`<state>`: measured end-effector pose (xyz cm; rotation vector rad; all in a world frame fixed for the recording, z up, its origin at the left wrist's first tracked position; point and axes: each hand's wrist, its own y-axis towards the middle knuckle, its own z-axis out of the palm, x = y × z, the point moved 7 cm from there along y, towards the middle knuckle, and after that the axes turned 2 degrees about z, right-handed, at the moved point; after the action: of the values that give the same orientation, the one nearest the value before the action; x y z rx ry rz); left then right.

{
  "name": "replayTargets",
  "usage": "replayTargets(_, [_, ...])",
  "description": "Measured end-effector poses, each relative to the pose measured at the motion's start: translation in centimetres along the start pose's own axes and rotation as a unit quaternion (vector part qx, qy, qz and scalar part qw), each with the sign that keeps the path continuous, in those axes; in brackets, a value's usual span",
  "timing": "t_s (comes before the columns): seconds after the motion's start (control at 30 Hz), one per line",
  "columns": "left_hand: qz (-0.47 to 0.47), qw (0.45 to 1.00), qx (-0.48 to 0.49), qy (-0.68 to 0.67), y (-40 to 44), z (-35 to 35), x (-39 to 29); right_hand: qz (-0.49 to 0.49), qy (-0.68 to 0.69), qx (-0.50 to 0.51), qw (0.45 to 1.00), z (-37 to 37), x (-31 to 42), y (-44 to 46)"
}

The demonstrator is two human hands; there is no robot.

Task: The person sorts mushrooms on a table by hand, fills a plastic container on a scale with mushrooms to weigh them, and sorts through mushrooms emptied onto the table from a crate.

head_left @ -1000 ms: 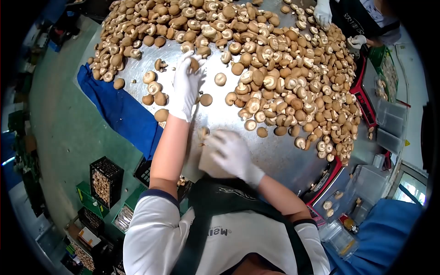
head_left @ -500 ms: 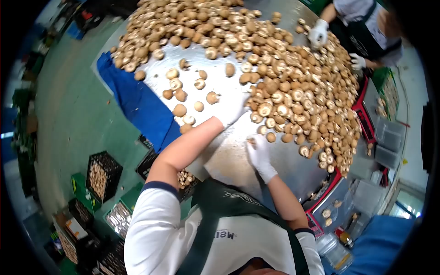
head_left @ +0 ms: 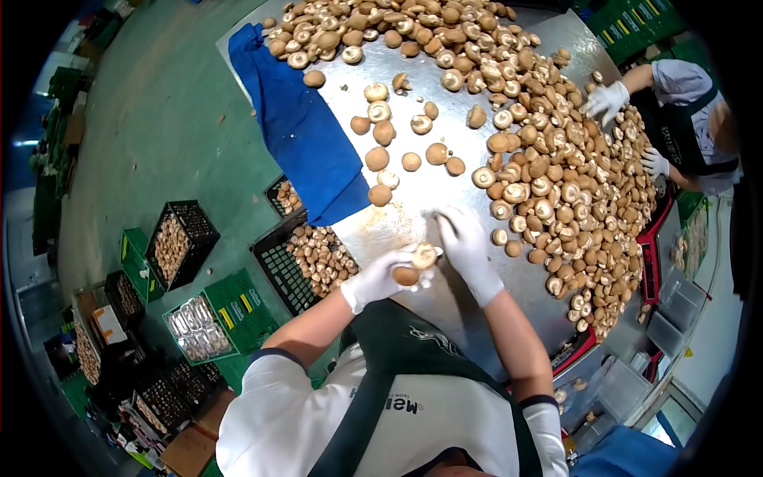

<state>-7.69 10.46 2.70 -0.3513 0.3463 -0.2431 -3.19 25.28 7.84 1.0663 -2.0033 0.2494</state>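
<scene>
My left hand (head_left: 383,280), in a white glove, is closed around two brown-capped mushrooms near my apron. One mushroom (head_left: 424,255) has its pale underside turned up; the other (head_left: 405,276) shows its brown cap. Just to the right is my white-gloved right hand (head_left: 470,253), fingers stretched forward over the metal table (head_left: 381,226) and apart, with nothing visible in them. Its thumb side is close to the upturned mushroom; whether they touch, I cannot tell. Beyond my hands, several loose mushrooms (head_left: 377,159) lie scattered. A large mushroom heap (head_left: 548,183) curves along the far and right sides.
A blue cloth (head_left: 298,127) hangs over the table's left edge. Below it stands a black crate (head_left: 278,266) partly filled with mushrooms. More crates (head_left: 181,242) stand on the green floor. Across the heap, a co-worker's gloved hand (head_left: 608,102) touches mushrooms. Red-edged scales (head_left: 650,258) line the right side.
My left hand has drawn back from the heap toward my body and now holds two mushrooms. My right hand's fingers have straightened forward. The whole view has shifted.
</scene>
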Motion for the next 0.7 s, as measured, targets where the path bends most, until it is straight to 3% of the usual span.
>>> replayTargets(0.03, [0.005, 1.0, -0.024, -0.005, -1.4, -0.7, -0.3, -0.009, 0.006, 0.058, 0.998, 2.3, 0.9, 1.9])
replayTargets(0.1, [0.033, 0.995, -0.088, -0.026, -3.6, -1.8, -1.1, -0.078, -0.064, 0.075, 0.992, 6.1, 2.9, 4.8])
replayTargets(0.2, [0.116, 0.988, -0.097, 0.013, -6.0, -3.5, -3.1, -0.043, -0.052, 0.106, 0.992, 9.7, -0.2, 7.0])
replayTargets(0.27, [0.143, 0.984, -0.104, 0.02, -7.0, -5.2, -3.9, 0.045, 0.016, 0.059, 0.997, 9.2, -1.1, 7.1])
replayTargets(0.33, [0.151, 0.978, -0.131, -0.056, -7.4, -7.1, -4.1, 0.234, 0.204, 0.032, 0.95, 8.8, -2.8, 5.6])
replayTargets(0.4, [0.168, 0.976, -0.124, -0.058, -7.5, -7.7, -4.6, 0.196, 0.2, 0.05, 0.959, 6.8, 1.0, 4.3])
replayTargets(0.47, [0.192, 0.974, -0.11, -0.057, -7.4, -7.6, -4.9, 0.072, 0.166, 0.095, 0.979, 6.9, 6.2, 2.3])
replayTargets(0.53, [0.234, 0.966, -0.055, -0.093, -7.3, -8.4, -4.3, -0.128, 0.055, 0.122, 0.983, 8.9, 10.6, 0.4])
replayTargets(0.57, [0.247, 0.96, -0.099, -0.09, -7.0, -9.4, -3.9, -0.074, 0.05, 0.218, 0.972, 10.7, 10.9, -0.9])
replayTargets(0.6, [0.256, 0.952, -0.141, -0.089, -7.1, -10.5, -3.5, -0.055, 0.06, 0.221, 0.972, 11.7, 10.9, -1.8])
replayTargets(0.7, [0.309, 0.935, -0.147, -0.09, -9.3, -10.9, -5.5, -0.043, 0.047, 0.21, 0.976, 11.3, 11.6, -3.0])
